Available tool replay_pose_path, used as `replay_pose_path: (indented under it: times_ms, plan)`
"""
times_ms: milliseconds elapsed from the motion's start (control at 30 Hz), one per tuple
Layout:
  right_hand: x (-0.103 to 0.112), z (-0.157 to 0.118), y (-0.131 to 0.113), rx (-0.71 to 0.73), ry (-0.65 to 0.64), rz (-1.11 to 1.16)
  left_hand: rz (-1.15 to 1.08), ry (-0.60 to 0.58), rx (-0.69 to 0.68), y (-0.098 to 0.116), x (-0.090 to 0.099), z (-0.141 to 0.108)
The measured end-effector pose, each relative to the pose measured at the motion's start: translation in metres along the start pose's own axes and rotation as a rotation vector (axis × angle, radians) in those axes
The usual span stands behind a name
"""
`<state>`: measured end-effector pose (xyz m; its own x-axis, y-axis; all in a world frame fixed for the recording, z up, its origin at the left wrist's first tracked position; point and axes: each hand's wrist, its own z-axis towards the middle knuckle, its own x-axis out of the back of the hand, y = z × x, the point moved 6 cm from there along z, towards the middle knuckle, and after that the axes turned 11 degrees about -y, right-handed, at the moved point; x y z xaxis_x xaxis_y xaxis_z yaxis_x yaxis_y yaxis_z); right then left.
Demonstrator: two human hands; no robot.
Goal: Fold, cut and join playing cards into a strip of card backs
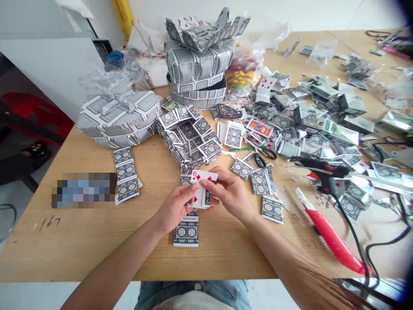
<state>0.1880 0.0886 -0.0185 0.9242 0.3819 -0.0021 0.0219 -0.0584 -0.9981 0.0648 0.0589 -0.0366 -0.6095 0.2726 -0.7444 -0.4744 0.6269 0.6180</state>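
Note:
Both hands hold playing cards (200, 189) above the front middle of the table; the top one is a six of diamonds, face up. My left hand (176, 209) pinches the left edge with its thumb on the face. From the right side my right hand (232, 193) grips the same cards, thumb on top and fingers beneath. Below them lies a strip of joined cards (186, 234), backs up, partly hidden by the hands. Just beyond stands an open box woven from cards (190, 137). Another card strip (126, 175) lies to the left.
A lidded card basket (119, 118) and stacked card baskets (200, 64) stand at the back. To the right lie scissors (263, 156), a glue gun (318, 172) with its cord, a red-handled cutter (334, 239) and a heap of cards (306, 112). A blurred rectangle (85, 189) lies left.

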Motion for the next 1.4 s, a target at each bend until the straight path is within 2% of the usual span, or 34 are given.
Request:
replay_pose_path:
  times_ms: [67,167,333,433,567,633,700,800,900,1400]
  plan:
    - [0.001,-0.001,0.003,-0.052,0.024,0.024,-0.053,-0.030,0.013,-0.001,0.000,0.000]
    - [0.000,-0.003,0.006,-0.097,0.049,0.056,-0.039,-0.003,0.023,-0.002,0.002,0.000]
    - [-0.002,-0.002,0.002,-0.028,0.065,-0.070,0.084,0.073,-0.025,0.000,0.006,0.003]
    - [-0.002,-0.001,0.002,-0.010,0.046,-0.086,0.098,0.064,-0.028,0.002,0.005,0.003]
    - [-0.006,0.000,0.011,-0.123,-0.071,0.155,0.124,-0.003,0.009,0.002,0.001,0.001]
    - [-0.007,0.001,0.011,-0.130,-0.115,0.239,0.145,-0.014,-0.005,0.004,0.000,0.001]
    - [-0.003,0.002,0.005,-0.061,-0.085,0.205,0.151,-0.020,-0.025,0.005,0.001,0.002]
    - [0.006,0.001,-0.005,0.054,0.037,0.048,0.138,-0.039,-0.018,0.002,0.001,0.002]
    - [0.008,-0.001,-0.008,0.078,0.099,-0.034,0.139,-0.049,0.003,-0.001,0.002,0.002]
    - [0.004,0.000,-0.004,0.007,0.034,0.071,0.119,0.014,0.018,-0.001,0.001,0.000]
